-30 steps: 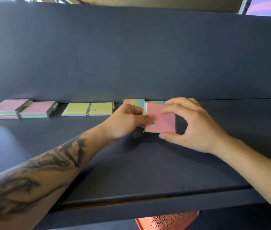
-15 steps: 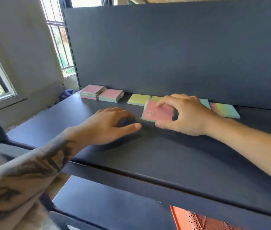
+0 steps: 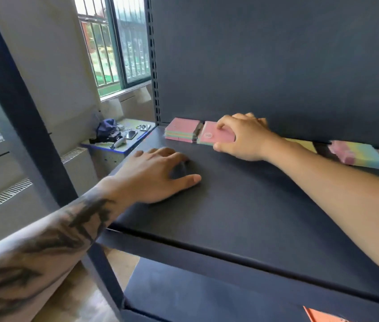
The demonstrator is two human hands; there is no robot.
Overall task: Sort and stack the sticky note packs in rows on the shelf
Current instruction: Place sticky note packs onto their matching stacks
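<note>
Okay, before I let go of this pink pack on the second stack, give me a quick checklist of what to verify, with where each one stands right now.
1. Right hand grips the pink pack, thumb at the front edge, fingers over the back: ok.
2. Pack sits over the second stack, beside the first pink stack: ok.
3. Pack edges flush with the packs beneath: cannot tell, the hand covers the right side and the frame is blurred.
4. Colour matches the row, pink on pink: ok.
5. Left hand rests flat on the shelf, clear of the stacks: ok.
6. Rainbow packs further right are not disturbed by the forearm: cannot tell, blurred.
</note>
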